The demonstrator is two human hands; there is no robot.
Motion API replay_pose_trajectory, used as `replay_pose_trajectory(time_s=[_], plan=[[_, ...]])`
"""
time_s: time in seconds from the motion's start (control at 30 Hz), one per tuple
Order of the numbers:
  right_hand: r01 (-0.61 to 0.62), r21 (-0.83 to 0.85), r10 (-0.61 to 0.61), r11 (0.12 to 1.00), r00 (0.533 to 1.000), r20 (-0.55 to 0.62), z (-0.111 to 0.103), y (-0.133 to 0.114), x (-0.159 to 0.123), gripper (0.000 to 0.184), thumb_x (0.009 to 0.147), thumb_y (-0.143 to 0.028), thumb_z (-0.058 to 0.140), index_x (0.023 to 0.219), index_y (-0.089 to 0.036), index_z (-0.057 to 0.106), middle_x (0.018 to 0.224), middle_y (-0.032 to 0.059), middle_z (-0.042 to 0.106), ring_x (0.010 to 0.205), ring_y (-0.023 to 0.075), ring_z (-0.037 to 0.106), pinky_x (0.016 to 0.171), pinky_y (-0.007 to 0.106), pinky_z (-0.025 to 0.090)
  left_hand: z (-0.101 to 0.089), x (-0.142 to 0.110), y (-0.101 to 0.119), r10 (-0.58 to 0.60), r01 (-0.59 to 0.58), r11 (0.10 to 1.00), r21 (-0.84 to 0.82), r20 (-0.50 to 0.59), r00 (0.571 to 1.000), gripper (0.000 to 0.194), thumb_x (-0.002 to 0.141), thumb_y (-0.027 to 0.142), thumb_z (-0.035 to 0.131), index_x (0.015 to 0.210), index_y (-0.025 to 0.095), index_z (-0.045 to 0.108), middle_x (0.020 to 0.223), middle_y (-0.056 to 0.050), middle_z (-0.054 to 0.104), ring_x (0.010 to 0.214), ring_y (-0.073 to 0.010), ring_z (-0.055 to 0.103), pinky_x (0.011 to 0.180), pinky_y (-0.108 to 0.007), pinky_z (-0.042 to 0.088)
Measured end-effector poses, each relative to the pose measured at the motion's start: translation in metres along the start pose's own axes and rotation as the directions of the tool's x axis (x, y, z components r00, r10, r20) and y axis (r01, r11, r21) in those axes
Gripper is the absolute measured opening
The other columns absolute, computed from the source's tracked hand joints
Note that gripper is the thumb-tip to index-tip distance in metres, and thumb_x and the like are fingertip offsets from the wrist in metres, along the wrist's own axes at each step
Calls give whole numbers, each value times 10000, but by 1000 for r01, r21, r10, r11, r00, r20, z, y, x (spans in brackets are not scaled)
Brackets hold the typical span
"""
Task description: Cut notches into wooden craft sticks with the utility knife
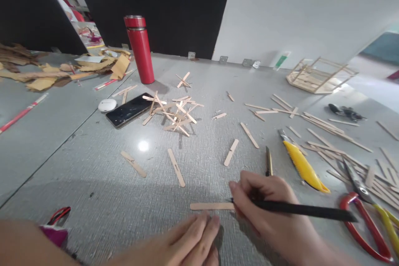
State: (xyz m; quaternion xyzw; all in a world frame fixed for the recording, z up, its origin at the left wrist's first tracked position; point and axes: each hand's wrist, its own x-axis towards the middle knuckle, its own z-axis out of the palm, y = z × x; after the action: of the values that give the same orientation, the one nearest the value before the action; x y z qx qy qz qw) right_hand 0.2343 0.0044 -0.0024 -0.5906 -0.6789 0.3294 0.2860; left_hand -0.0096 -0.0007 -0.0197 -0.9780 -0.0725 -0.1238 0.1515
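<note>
A wooden craft stick [212, 206] lies flat on the grey table just in front of me. My left hand [193, 239] is at its near edge, fingers bent and close together against it; the thumb is hidden. In my right hand [269, 208] is a slim black pen [305, 210], pinched with its tip low over the stick's right part. That end of the stick disappears behind my right fingers. Beyond my hands are several notched craft sticks, among them one [176, 168] at centre left and another [231, 152] to the right.
At right lie a yellow cutter knife [304, 166], red-handled scissors [364, 220] and many loose sticks [336, 149]. A phone [129, 110], a stick pile [177, 112] and a red flask [140, 52] stand farther back. A stick frame [318, 77] is at back right.
</note>
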Motion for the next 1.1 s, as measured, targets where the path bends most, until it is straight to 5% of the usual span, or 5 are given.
replay_pose_trajectory(time_s=[0.27,0.93,1.1], plan=[[-122,23,116,992,976,186,20,14,-7,441,1016,-374,529,620,-254,378,421,-68,444,360,95,418,381,235,311,-7,-2,-5,-98,104,990,-95,66,993,286,1028,215,574,1250,85,698,1300,-146,732,1217,-211,653,1050,-265,457],[-140,43,127,989,965,229,24,19,-7,468,1050,-446,483,637,-245,395,455,-89,373,383,84,368,389,229,262,-4,-1,-4,-120,124,987,-99,43,992,260,1013,199,588,1217,89,707,1267,-136,750,1196,-212,658,1023,-272,457],[-40,-2,40,999,981,188,25,20,-6,475,1048,-410,499,624,-237,372,483,-95,328,414,76,324,400,225,245,0,-1,-2,-143,144,986,-82,9,990,242,1010,179,567,1184,88,710,1246,-131,760,1179,-219,674,1013,-277,467]])
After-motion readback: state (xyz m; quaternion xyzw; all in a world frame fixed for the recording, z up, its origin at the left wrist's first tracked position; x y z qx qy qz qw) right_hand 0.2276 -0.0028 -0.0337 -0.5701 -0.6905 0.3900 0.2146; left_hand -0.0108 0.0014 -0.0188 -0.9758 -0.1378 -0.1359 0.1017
